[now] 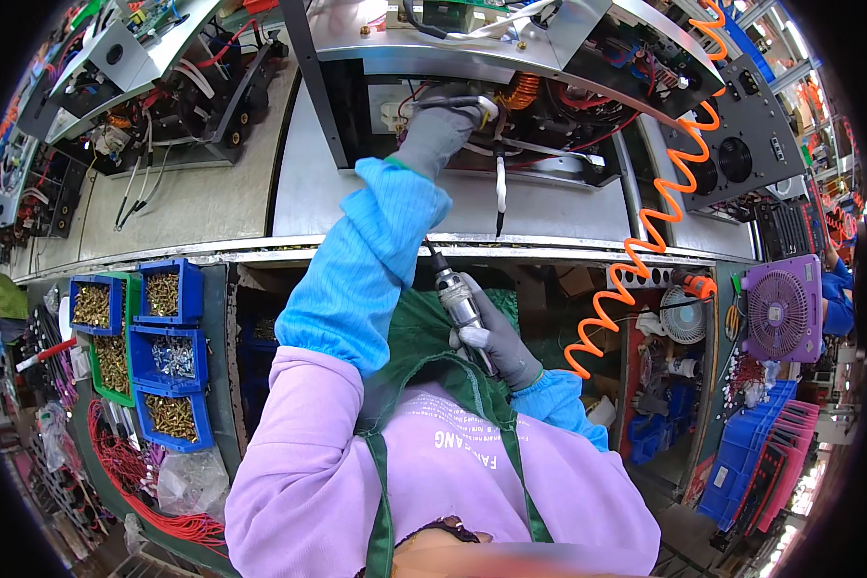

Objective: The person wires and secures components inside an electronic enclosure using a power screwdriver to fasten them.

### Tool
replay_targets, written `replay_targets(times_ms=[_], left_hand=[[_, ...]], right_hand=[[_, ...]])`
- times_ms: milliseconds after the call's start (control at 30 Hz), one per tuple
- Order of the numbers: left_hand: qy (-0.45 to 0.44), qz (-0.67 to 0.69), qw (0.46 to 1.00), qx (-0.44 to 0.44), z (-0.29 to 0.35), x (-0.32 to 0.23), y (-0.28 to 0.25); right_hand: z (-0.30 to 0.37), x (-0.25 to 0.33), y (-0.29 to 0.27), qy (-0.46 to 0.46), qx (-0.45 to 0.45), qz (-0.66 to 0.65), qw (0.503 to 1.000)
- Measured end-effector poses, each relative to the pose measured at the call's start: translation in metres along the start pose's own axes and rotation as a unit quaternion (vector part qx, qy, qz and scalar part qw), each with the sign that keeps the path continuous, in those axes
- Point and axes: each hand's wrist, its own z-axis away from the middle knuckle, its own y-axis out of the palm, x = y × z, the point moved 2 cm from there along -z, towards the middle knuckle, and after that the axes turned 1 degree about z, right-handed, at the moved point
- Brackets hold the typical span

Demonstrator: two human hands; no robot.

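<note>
My left hand [437, 135], in a grey glove and blue sleeve cover, reaches into an open metal equipment chassis [356, 111]. Its fingers are bent together beside a copper-wound coil [520, 92] and some dark cabling; what they grip is hidden. Below the bench edge, near my body, my right hand [507, 339], also gloved in grey, is wrapped round a silver power screwdriver [459, 299]. The tool tilts with its thin bit pointing up toward the bench. From the chassis a white-sleeved cable [500, 183] with a dark tip hangs over the metal bench top [405, 214].
Blue bins [169, 359] of screws stand at the left, near a bundle of red wires [130, 472]. An orange coiled hose [650, 217] hangs on the right. More chassis [193, 116] line the bench. A purple fan [782, 310] and blue crates [742, 462] are farther right.
</note>
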Motion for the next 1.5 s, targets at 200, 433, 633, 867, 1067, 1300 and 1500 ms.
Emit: replay_targets(times_ms=[200, 433, 633, 867, 1067, 1300, 1500], left_hand=[[-0.187, 0.644, 0.706, -0.229, 0.045, 0.031, 0.012], [-0.197, 0.602, 0.738, -0.235, 0.077, 0.05, -0.005], [-0.178, 0.658, 0.713, -0.166, 0.082, 0.049, -0.003], [-0.168, 0.55, 0.789, -0.218, 0.082, 0.065, 0.001], [-0.25, 0.399, 0.854, -0.221, 0.076, 0.058, 0.008], [-0.248, 0.319, 0.886, -0.229, 0.072, 0.057, 0.014], [-0.215, 0.325, 0.889, -0.24, 0.07, 0.068, 0.024]], right_hand=[[0.0, 0.0, 0.001, 0.019, -0.003, -0.012, 1.0], [-0.001, 0.0, -0.001, 0.02, -0.015, -0.024, 0.999], [0.002, 0.011, -0.005, 0.004, -0.028, -0.034, 0.999], [0.002, 0.022, -0.011, -0.01, -0.044, -0.037, 0.998], [-0.008, 0.032, -0.008, -0.038, -0.038, -0.054, 0.997], [-0.026, 0.037, -0.008, -0.021, -0.039, -0.006, 0.999], [-0.029, 0.039, -0.007, -0.025, -0.037, -0.031, 0.999]])
